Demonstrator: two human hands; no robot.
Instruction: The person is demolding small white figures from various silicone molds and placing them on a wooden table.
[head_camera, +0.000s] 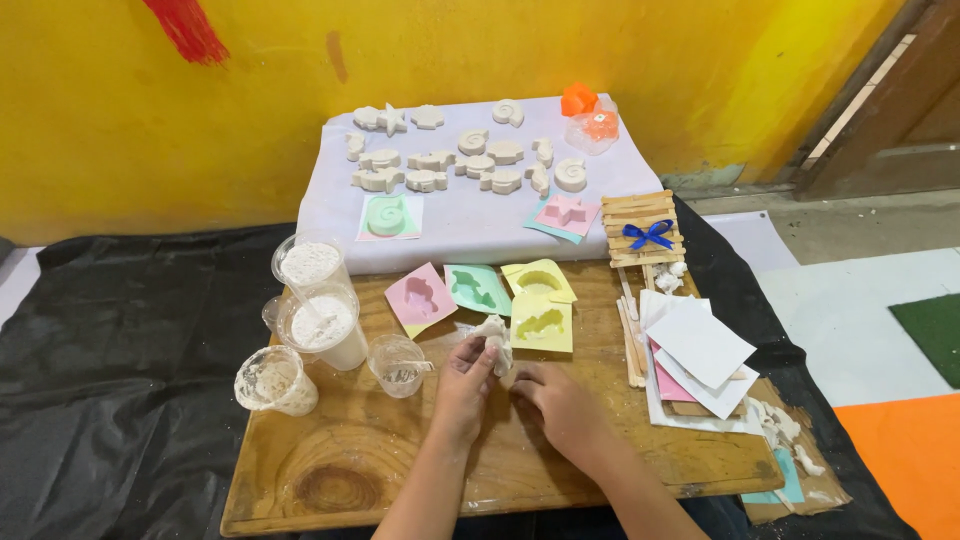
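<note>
My left hand (464, 385) is closed around a small white plaster cast (493, 335), held just above the wooden board (340, 470). My right hand (558, 400) rests on the board beside it, fingertips pressed down near the cast's lower edge; whether it touches the cast is unclear. Just beyond my hands lie a yellow mould (541, 325), another yellow mould (538, 281), a green mould (477, 288) and a pink mould (420, 297).
Plastic cups of white powder and plaster (322, 325) stand at left with a small clear cup (400, 365). Several finished white casts (470, 160) lie on a white cloth (470, 225) behind. Paper sheets (700, 350), wooden sticks (632, 340) and a stick raft with blue bow (645, 230) sit at right.
</note>
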